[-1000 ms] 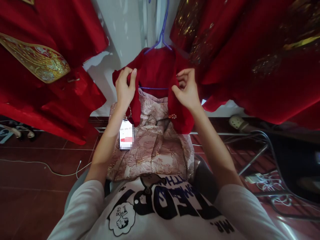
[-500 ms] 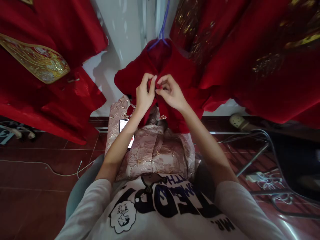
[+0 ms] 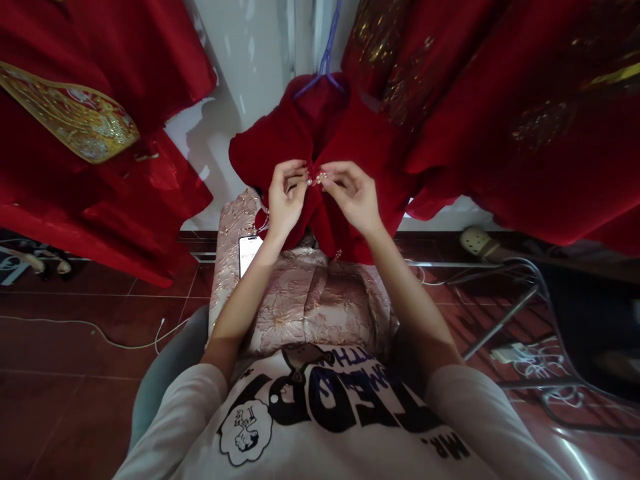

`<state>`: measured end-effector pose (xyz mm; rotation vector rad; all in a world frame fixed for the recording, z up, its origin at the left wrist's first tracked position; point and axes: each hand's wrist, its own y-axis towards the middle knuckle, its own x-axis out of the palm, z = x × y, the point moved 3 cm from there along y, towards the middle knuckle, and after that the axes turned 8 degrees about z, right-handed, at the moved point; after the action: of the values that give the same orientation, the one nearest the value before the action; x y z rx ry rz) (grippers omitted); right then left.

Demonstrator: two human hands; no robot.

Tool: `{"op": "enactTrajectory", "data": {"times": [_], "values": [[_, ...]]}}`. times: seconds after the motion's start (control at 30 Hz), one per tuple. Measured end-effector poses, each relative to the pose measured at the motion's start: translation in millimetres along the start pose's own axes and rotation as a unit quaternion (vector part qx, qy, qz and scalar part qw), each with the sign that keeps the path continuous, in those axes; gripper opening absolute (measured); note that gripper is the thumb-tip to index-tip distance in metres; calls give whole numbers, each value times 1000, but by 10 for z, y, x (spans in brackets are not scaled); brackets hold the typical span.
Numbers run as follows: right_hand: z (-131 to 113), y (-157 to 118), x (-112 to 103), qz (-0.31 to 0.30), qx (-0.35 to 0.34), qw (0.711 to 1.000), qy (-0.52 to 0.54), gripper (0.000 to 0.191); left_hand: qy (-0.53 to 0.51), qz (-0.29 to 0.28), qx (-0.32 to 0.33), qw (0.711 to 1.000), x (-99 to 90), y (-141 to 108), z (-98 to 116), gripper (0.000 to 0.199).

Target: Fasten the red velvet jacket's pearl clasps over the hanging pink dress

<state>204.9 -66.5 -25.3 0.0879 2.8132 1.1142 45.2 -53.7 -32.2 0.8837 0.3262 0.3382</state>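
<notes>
We see a small pearl-beaded clasp (image 3: 316, 178) at the neck of one red jacket (image 3: 280, 143), which hangs from one blue hanger (image 3: 326, 57) against a white wall (image 3: 240, 67). Our two hands meet at that clasp. The left hand (image 3: 286, 199) is curled, with its fingertips pinching the jacket's front edge just beside the beads. The right hand (image 3: 353, 195) pinches the clasp from the other side, and the two sets of fingertips nearly touch. Two more small fastenings show lower down: a beaded loop (image 3: 263, 217) at the jacket's left edge and a tiny clasp (image 3: 339, 254) near its hem.

The hem ends just above one pink brocade garment (image 3: 300, 300) lying across our lap, with one phone (image 3: 249, 255) resting at that garment's edge. Two large red embroidered robes hang on either side: one (image 3: 100, 207) to our left, with a gold panel (image 3: 65, 113), and one (image 3: 500, 153) to our right, almost touching the jacket. A strip of open wall separates the jacket from the left robe. Below, a white cable (image 3: 100, 337) runs across the red tile floor (image 3: 65, 420).
</notes>
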Motion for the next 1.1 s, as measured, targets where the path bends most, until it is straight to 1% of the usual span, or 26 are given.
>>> {"op": "enactTrajectory", "data": {"times": [0.1,0.17,0.23,0.37,0.5,0.6,0.77,0.9,1.1], "values": [[-61,-44,-1,21,-2,999,-26,47,14,15,6,1000,1,-10,28,10],[-99,-62,0,40,-8,998,-39,44,17,13,8,1000,-20,-15,51,6],[-133,-70,7,56,-16,997,-50,41,28,-6,21,999,-58,-14,97,2],[-185,-73,19,74,-33,995,-63,40,49,-48,60,996,-163,20,243,5],[-200,-83,-2,89,-28,993,-78,39,57,-90,82,991,-222,71,361,5],[-182,-90,-20,85,-25,993,-81,38,72,-109,96,987,-234,104,380,6],[-123,-79,-27,60,-29,995,-79,38,90,-130,108,981,-244,150,360,7],[-107,-65,-34,63,-29,996,-58,39,93,-158,112,977,-249,171,389,6],[-102,-56,-63,58,-9,997,-51,40,106,-176,129,970,-231,190,392,6]]}}
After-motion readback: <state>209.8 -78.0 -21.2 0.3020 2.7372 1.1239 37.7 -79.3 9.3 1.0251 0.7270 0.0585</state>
